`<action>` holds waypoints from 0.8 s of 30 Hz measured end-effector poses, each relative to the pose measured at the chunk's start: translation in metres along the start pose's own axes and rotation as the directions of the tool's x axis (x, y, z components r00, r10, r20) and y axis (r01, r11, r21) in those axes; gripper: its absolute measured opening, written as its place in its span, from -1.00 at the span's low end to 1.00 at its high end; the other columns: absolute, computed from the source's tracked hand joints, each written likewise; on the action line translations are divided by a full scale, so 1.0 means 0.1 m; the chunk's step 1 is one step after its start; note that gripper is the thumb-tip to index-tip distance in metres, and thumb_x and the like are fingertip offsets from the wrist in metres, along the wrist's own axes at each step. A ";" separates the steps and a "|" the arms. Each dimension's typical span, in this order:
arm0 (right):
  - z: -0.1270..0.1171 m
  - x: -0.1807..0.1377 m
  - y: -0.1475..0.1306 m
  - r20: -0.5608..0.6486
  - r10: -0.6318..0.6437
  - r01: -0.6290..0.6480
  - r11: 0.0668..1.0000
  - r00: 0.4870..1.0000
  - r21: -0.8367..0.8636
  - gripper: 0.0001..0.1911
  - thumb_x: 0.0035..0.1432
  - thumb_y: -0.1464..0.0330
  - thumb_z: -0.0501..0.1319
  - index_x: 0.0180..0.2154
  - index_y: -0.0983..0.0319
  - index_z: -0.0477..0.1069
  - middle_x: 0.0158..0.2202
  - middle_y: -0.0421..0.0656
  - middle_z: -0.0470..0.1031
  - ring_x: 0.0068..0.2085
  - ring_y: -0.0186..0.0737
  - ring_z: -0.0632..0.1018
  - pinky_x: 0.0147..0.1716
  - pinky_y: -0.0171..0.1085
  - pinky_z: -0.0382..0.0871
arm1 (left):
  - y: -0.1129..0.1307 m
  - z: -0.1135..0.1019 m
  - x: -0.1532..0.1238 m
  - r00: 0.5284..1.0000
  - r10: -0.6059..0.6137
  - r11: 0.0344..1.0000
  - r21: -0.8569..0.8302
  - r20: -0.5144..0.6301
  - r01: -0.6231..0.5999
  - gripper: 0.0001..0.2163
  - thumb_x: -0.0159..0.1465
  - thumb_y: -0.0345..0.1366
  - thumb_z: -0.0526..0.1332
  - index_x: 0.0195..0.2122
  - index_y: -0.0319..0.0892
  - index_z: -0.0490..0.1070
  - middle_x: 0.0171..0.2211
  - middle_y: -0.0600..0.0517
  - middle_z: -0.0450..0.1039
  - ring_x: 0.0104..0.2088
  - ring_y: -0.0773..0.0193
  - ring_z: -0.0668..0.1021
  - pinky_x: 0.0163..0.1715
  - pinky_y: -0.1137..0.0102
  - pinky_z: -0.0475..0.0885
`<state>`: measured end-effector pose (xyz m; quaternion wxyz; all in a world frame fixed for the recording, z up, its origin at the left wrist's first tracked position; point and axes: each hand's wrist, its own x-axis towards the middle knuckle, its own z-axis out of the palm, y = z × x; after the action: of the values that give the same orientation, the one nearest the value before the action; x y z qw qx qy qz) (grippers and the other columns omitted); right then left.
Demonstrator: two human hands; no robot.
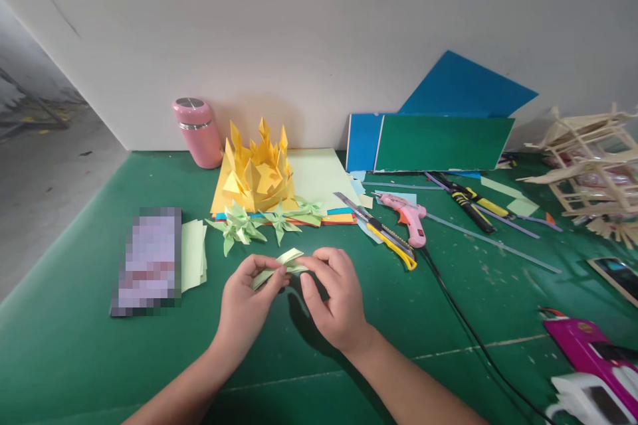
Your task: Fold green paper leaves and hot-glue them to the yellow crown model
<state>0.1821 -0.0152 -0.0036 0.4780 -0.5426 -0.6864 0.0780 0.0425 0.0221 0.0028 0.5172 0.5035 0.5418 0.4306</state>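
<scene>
Over the green surface, my left hand and right hand are pinching opposite ends of a folded paper, likely steadying its creases.

Head-worn camera looking forward and down, sitting close over the green table, facing the far white wall.

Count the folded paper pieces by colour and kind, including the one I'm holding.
Light green paper flowers, lying loose: 3
Light green paper fold, pinched between left hand and right hand: 1
Yellow paper crown: 1
Total: 5
</scene>
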 end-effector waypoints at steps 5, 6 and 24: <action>0.01 -0.01 -0.02 0.010 -0.031 0.031 0.999 0.999 -0.016 -0.73 0.21 0.42 0.03 -0.13 0.25 0.45 -0.31 -0.10 0.38 -0.28 -0.18 0.41 -0.28 -0.18 0.31 | -0.03 0.00 0.00 1.000 0.012 1.000 -0.022 -0.020 -0.013 -0.80 0.00 -0.18 0.32 -0.46 -0.14 0.36 -0.46 0.11 0.47 -0.45 0.28 0.59 -0.36 0.41 0.53; 0.01 -0.01 -0.03 0.012 -0.049 0.050 0.998 0.999 -0.028 -0.73 0.21 0.42 0.03 -0.14 0.26 0.46 -0.31 -0.10 0.38 -0.28 -0.19 0.40 -0.28 -0.18 0.30 | -0.03 0.00 0.00 1.000 0.005 0.999 -0.046 -0.020 -0.006 -0.79 -0.01 -0.18 0.33 -0.44 -0.14 0.35 -0.46 0.12 0.48 -0.46 0.29 0.59 -0.37 0.42 0.53; 0.01 0.01 -0.04 0.030 -0.159 0.162 0.977 0.987 -0.141 -0.71 0.23 0.41 0.02 -0.20 0.24 0.52 -0.35 -0.11 0.35 -0.29 -0.19 0.37 -0.29 -0.18 0.23 | -0.04 -0.01 0.02 0.988 -0.138 0.974 -0.173 0.069 0.148 -0.64 -0.06 -0.05 0.38 -0.32 -0.21 0.53 -0.41 0.00 0.59 -0.43 0.19 0.62 -0.33 0.36 0.56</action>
<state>0.1785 -0.0155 -0.0006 0.4361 -0.5173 -0.7363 -0.0050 0.0408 0.0235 -0.0009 0.6048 0.4270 0.5213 0.4244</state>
